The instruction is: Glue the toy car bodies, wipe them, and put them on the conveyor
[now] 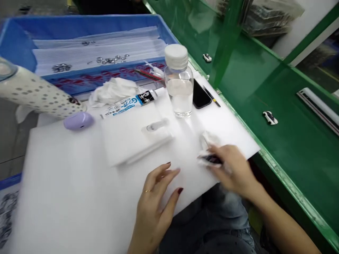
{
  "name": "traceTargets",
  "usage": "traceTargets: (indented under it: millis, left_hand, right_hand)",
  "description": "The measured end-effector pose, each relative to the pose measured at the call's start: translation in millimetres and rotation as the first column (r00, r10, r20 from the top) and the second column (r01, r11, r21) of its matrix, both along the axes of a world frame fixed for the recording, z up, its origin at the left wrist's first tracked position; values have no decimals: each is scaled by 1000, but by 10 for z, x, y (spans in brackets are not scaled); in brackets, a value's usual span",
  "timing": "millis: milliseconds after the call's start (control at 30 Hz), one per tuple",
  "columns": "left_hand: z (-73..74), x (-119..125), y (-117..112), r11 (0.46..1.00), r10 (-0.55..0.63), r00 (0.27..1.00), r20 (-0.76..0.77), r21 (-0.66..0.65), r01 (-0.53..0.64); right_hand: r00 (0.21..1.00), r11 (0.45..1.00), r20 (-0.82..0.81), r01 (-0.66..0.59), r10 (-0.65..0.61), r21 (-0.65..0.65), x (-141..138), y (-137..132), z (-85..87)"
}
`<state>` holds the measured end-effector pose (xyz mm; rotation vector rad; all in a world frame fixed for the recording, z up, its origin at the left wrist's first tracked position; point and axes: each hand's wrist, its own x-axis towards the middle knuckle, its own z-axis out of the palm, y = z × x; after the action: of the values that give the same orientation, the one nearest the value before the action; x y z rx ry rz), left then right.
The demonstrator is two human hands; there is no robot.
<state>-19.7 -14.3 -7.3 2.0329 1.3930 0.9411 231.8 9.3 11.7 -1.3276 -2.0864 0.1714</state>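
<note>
Near the foam sheet's (79,183) right edge, the right hand (235,171) pinches a small dark part (212,159) lying crosswise, while the left hand (156,197) rests open beside it.

A white foam sheet (66,183) covers the worktable; beyond its far edge sits a blue plastic crate (16,38) lined with white layers; to the right runs a green conveyor bench (286,141) with a raised green rim along its near side; a green upright post (227,38) rises from it; a pale wall (312,17) shows past that; grey floor (10,141) shows at the left; the light is bright and even.
</note>
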Motion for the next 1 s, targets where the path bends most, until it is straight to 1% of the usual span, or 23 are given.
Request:
traceTargets:
  millis: [33,67,100,133,167,200,300,367,433,467,533,600,633,667,700,733,767,800,833,867,933,967,1000]
  left_hand:
    - [0,-3,-7,999,25,999,26,22,-25]
    - [5,-2,-14,999,40,998,50,34,-42]
    - [16,1,-21,998,49,996,69,32,-51]
    - [31,7,-27,998,55,995,83,18,-57]
    - [49,14,-32,998,55,994,96,-3,-55]
    - [68,23,-35,998,51,993,109,-27,-49]
    - [111,49,-41,998,55,987,149,-44,-49]
    - [118,61,-40,998,68,984,162,-22,-66]
    - [103,68,-34,997,78,984,161,-8,-78]
    - [87,72,-29,997,78,986,149,-7,-78]
    - [46,85,-16,997,77,992,97,-2,-77]
    - [3,104,-5,995,96,995,21,10,-96]
    - [-15,114,-4,993,116,993,-13,12,-116]
    - [-29,122,-9,990,138,990,-38,8,-138]
    - [-39,127,-21,987,158,986,-51,4,-158]
    - [-45,129,-43,986,168,984,-56,-4,-168]
    - [-48,128,-74,985,169,984,-54,-11,-170]
    - [-48,126,-116,986,167,985,-48,-14,-167]
    - [-47,124,-166,986,168,985,-41,-10,-169]
    - [-45,125,-220,985,170,985,-35,-6,-170]
    - [-37,138,-318,988,156,988,-14,0,-156]
    - [-31,149,-348,991,135,991,0,-5,-135]
    - [-23,161,-359,994,106,994,12,-13,-106]
  right_hand:
    - [981,982,-31,189,-189,8,270,16,-20]
    - [922,923,-61,384,-383,14,569,27,-48]
    - [831,833,-65,553,-552,-5,877,37,-87]
    - [714,716,-42,697,-699,-54,1176,51,-135]
    - [603,600,18,795,-797,-93,1450,72,-187]
    - [558,544,114,828,-822,-137,1689,106,-236]
    - [570,550,188,822,-800,-148,2164,287,-293]
    - [564,554,181,825,-805,-107,2302,463,-231]
    - [558,555,189,829,-808,-73,2307,643,-110]
    - [566,567,192,822,-802,-55,2245,719,-43]
    - [620,629,189,777,-762,-15,1957,812,71]
    - [739,754,183,657,-648,16,1441,805,129]
    - [818,834,186,551,-544,15,1118,764,136]
    - [910,926,181,378,-373,6,776,706,135]
    - [983,999,183,33,-28,-27,439,642,133]
    - [937,959,205,-280,282,-40,127,583,133]
    - [848,876,237,-482,474,-26,-141,544,142]
    - [758,787,248,-616,603,-29,-353,532,161]
    - [722,744,224,-668,654,-21,-507,554,189]
    - [747,760,172,-650,642,-14,-607,610,223]
    - [879,879,23,-476,477,-37,-705,800,297]
    - [925,923,-41,-379,377,-70,-733,913,330]
    - [945,941,-92,-322,313,-105,-765,1024,357]
